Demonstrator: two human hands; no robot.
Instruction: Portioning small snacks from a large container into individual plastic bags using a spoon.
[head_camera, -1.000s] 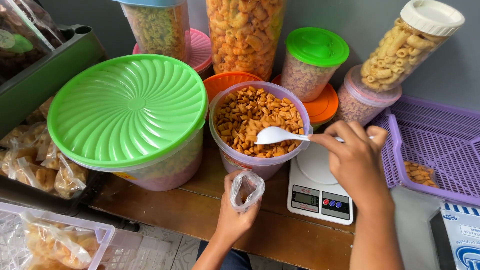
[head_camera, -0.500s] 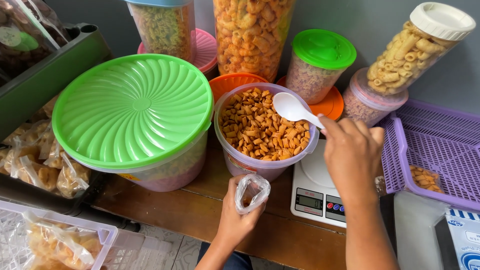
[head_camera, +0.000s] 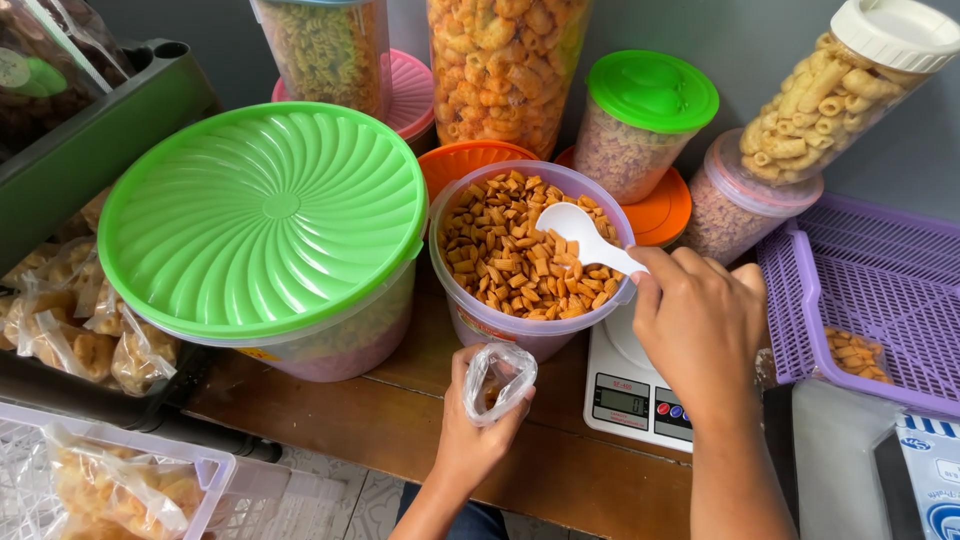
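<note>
Compared with half a second ago, the right hand (head_camera: 705, 335) has brought the white spoon (head_camera: 585, 236) lower, so its bowl now lies on the orange snacks at the right side of the open tub (head_camera: 530, 262) rather than lifted above the rim; a second ago the spoon lay flat nearer the front rim. The right fingers are clamped on the spoon's handle. The left hand (head_camera: 478, 430) has barely shifted: its fingers are closed around the neck of a small clear bag (head_camera: 498, 378), held open just below the tub's front wall, above the table (head_camera: 400, 420). The tub stands partly on a white scale (head_camera: 640, 395) with a grey display and coloured buttons. Left of the tub, touching it, is a large tub with a ribbed green lid (head_camera: 265, 215). Behind stand a tall clear jar of orange curls (head_camera: 505, 65), a jar of spiral snacks (head_camera: 325, 50) on a pink lid, a green-lidded jar (head_camera: 640, 125) on an orange lid, and at the right a tilted white-capped jar of tube snacks (head_camera: 850, 85) over a pink-lidded jar (head_camera: 740, 200). A purple basket (head_camera: 870, 290) at the right holds a few orange pieces. Filled clear packets (head_camera: 70, 330) lie in a dark tray at the left, and another sits in a white basket (head_camera: 100, 480) at the lower left. A blue-and-white box (head_camera: 935, 480) shows at the lower right corner.
</note>
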